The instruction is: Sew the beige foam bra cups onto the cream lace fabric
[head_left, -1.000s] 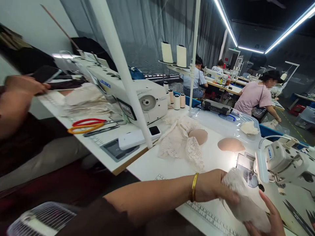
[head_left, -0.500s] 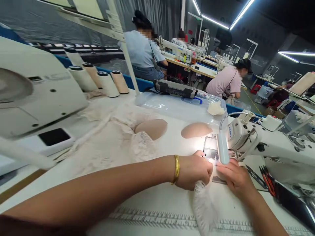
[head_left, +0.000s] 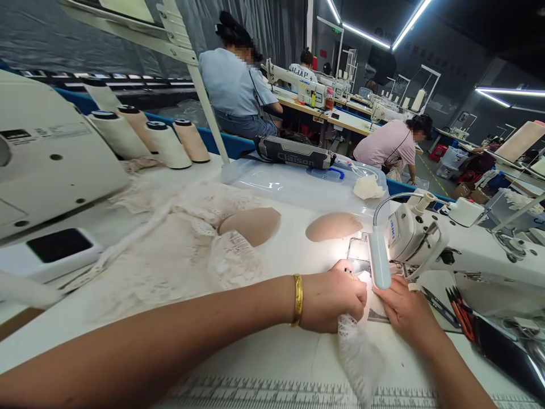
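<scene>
My left hand (head_left: 334, 298), with a gold bangle at the wrist, is closed on a strip of white lace (head_left: 361, 355). The lace hangs from under its fingers toward the table's front edge. My right hand (head_left: 411, 309) lies beside the needle area of the sewing machine (head_left: 451, 244), fingers stretched out and resting low by the plate; its fingertips are partly hidden. A lit lamp (head_left: 380, 258) on a bendy neck hangs between the two hands. Beyond them lie a beige moulded cup (head_left: 334, 226) and another beige cup (head_left: 251, 224) partly under pale lace fabric (head_left: 170, 255).
A printed ruler (head_left: 255, 392) runs along the front. Tweezers (head_left: 440, 307), red-handled snips (head_left: 462, 315) and a dark phone (head_left: 506, 355) lie at right. Thread cones (head_left: 168, 145) and a second machine (head_left: 55, 153) stand left; a clear plastic bin (head_left: 276, 182) is behind. Co-workers sit further back.
The camera view has shifted slightly, so the table things at left appear further left. Both hands keep nearly the same place by the needle, and the left still holds the lace.
</scene>
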Available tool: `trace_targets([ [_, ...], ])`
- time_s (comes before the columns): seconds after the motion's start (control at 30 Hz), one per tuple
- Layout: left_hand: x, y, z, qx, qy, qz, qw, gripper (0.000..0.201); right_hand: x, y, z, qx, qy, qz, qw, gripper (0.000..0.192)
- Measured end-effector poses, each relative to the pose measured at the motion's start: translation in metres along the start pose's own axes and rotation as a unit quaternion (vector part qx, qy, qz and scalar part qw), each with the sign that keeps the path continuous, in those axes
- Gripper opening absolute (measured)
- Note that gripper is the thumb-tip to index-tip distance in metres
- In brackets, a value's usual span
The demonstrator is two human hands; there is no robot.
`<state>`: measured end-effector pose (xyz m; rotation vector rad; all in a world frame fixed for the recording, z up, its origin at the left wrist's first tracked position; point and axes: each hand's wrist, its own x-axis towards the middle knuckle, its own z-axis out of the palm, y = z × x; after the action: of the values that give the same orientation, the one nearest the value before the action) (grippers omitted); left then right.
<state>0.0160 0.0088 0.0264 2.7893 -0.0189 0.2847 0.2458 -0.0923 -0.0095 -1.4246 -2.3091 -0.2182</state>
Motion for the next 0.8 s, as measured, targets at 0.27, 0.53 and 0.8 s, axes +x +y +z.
trace_targets([
  [0.27,0.000,-0.001,0.004,-0.009,0.018,0.008,1.000,0.012,-0.001,0.000,-0.001,-0.022,-0.021,0.016,0.999,0.036],
  [0.53,-0.001,-0.002,0.007,-0.023,0.010,-0.004,1.000,0.015,-0.002,0.000,-0.001,-0.030,-0.029,0.025,0.999,0.035],
  [0.8,0.003,-0.015,0.005,0.007,0.033,-0.008,0.999,0.011,-0.003,0.001,0.000,-0.034,-0.019,0.032,0.999,0.033],
])
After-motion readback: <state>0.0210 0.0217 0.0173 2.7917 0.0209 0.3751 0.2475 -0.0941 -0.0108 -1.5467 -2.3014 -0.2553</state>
